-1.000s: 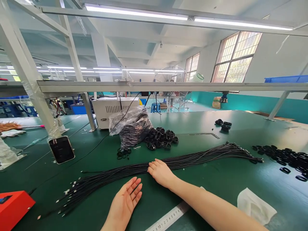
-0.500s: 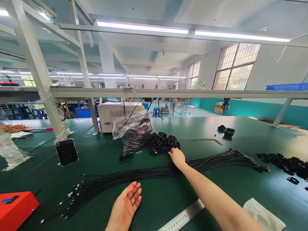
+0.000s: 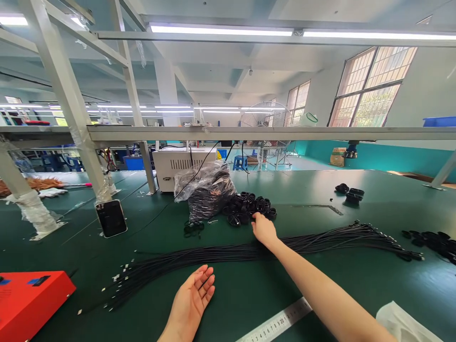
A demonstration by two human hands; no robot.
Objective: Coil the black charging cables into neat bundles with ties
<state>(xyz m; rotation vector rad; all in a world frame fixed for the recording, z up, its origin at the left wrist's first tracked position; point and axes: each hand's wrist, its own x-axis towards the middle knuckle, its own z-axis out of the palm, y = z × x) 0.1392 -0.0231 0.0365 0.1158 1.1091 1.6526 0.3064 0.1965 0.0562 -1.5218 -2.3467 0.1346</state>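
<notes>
My right hand (image 3: 263, 230) reaches across a long bundle of black cables (image 3: 249, 251), its fingertips at the front edge of a heap of black plastic rings (image 3: 251, 209). Whether those fingers hold a ring is hidden. My left hand (image 3: 190, 301) lies palm up and open on the green mat, just below the bundle and touching nothing else. Small metal-tipped cable ends fan out at the bundle's left end. Behind the heap stands a clear plastic bag (image 3: 206, 192) stuffed with black parts.
A steel ruler (image 3: 276, 323) and a white cloth (image 3: 402, 325) lie near the front edge. A red box (image 3: 32, 299) sits at front left, with a black tablet-like device (image 3: 111, 218) beyond it. More black rings (image 3: 429, 240) lie at right. A white machine (image 3: 183, 168) stands at the back.
My right hand has moved from the cable bundle forward to the ring heap and stays there between the last two frames. My left hand remains open, and the view has drifted slightly.
</notes>
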